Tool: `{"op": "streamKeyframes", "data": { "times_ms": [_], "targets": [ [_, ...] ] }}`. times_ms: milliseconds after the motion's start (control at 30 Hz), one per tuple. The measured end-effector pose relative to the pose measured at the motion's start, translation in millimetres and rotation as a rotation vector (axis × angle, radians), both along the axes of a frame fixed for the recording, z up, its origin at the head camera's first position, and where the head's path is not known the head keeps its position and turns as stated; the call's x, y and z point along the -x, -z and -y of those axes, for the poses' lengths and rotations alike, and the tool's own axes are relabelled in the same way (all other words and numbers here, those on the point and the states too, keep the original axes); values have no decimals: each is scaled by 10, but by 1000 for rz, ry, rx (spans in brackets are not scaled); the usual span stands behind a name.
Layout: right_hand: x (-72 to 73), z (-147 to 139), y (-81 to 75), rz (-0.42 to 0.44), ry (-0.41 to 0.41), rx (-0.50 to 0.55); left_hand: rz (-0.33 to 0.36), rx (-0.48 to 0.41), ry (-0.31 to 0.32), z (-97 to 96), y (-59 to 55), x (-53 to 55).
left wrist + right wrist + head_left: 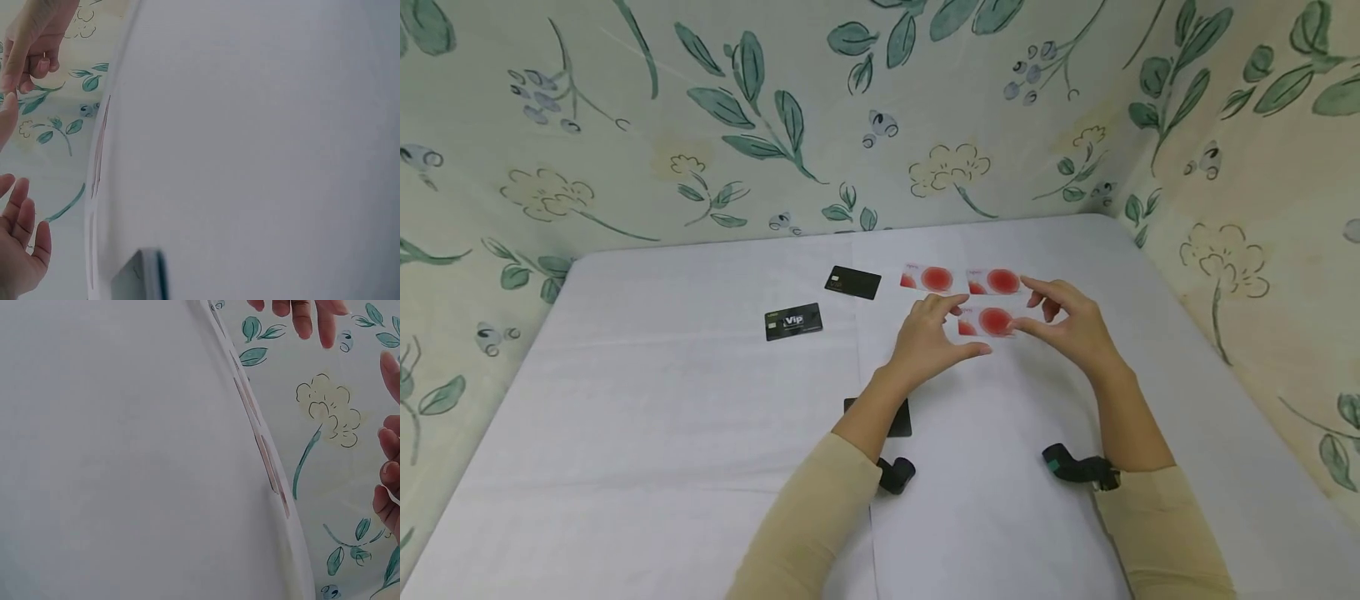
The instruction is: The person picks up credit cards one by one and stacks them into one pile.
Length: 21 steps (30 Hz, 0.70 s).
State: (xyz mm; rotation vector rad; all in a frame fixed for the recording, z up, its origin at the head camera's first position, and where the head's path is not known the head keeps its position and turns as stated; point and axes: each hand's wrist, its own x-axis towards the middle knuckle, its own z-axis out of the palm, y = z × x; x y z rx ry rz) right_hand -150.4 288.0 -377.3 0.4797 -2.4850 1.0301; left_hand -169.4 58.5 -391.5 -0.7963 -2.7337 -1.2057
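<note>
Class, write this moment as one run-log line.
left hand: at front red-and-white rectangular card | right hand: at that card's right end | behind: two matching cards | farther left: two black rectangular cards

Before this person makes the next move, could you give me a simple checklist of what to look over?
1. Left hand free: ok; its thumb and forefinger are spread, pinching nothing.
2. Right hand clear of the front red card: not ok; its thumb overlaps the card's right edge in the head view.
3. Thumb actually touching that card: cannot tell.
4. Back left red card and back right red card apart: ok; a narrow gap shows.
5. Vip card uncovered: ok.
6. Nearest black card uncovered: not ok; the left forearm hides part of it.
</note>
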Motion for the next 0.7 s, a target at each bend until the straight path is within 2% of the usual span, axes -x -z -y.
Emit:
{"op": "streamKeyframes", "data": {
  "times_ms": [67,300,433,567,700],
  "targets": [
    [16,-36,40,30,19,-1,18,2,-23,-44,41,29],
    [59,-131,153,160,61,24,152,-50,-111,-159,164,114],
    [85,-170,235,253,76,55,179,-51,-168,-194,257,164],
    [121,-199,309,290,74,65,185,-11,-215,-226,321,199],
    [160,-228,382,279,61,11,176,117,-232,-279,354,222]
  ]
}}
